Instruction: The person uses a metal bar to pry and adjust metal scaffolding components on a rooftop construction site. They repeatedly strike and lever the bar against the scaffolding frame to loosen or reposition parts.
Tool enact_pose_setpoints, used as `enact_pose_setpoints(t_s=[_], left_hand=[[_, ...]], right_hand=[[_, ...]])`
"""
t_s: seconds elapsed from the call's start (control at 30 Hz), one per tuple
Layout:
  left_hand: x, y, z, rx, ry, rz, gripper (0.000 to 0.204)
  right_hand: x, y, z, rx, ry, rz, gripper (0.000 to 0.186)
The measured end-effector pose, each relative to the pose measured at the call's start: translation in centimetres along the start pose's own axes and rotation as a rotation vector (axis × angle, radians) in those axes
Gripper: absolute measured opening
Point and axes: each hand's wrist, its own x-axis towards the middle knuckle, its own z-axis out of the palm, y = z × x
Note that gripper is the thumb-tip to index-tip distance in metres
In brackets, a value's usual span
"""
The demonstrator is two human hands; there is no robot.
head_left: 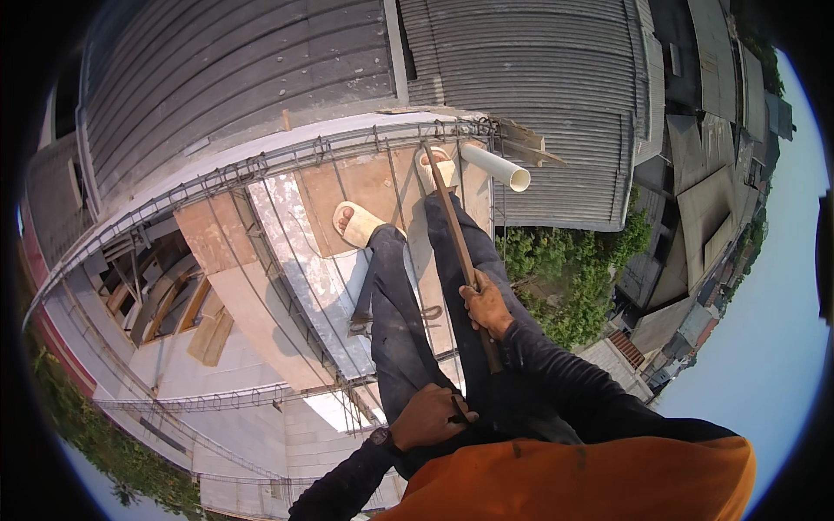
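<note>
Head view: person high up on boards (360, 178), looking down over their own legs. Steel rods cross the boards; a rebar cage (447, 130) runs along the far edge.

Right hand (488, 308): fingers closed right round the long brown bar (456, 229), near its lower part. Bar slants up between the knees and over the right leg, far end by the right sandal (432, 180) and the cage. Wood or rusted metal, cannot tell.

Left hand (434, 417): low at the lap, fingers curled. A dark piece shows beside them; cannot tell whether it is gripped. Watch (380, 436) on that wrist.

White pipe (495, 167) lies just right of the right sandal, its open end toward the ribbed roof (539, 95). Shrubs (565, 278) below on the right; loose planks (211, 328) on the lower level at left.

Risks, as judged: a sandal could catch on a rod and trip the wearer, open-toed footwear giving little protection. A slack one-handed grip could let the bar slide onto the toes or over the edge. Its far end might snag in the cage and twist the wrist. A knock could roll the pipe off. A board, if unfixed, may tip under uneven weight.
</note>
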Motion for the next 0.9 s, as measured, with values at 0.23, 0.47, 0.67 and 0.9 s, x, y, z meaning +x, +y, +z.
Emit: enact_pose_setpoints(t_s=[0.23, 0.47, 0.67, 0.9], left_hand=[[-0.6, -1.7, 0.5, 0.130, 0.356, -0.079, 0.026], [1.1, -6.1, 1.5, 0.355, 0.523, -0.394, 0.052], [2.2, -6.9, 3.2, 0.239, 0.578, -0.439, 0.055], [4.2, -6.3, 4.1, 0.188, 0.602, -0.478, 0.054]], right_hand=[[-3.5, -6.2, -2.5, -0.033, 0.052, 0.007, 0.054], [8.6, -15.0, -15.2, -0.771, 0.172, -0.472, 0.056], [13.0, -24.5, -16.8, -1.201, 0.084, -0.144, 0.050], [13.4, -26.3, -20.0, -1.189, -0.070, -0.116, 0.053]])
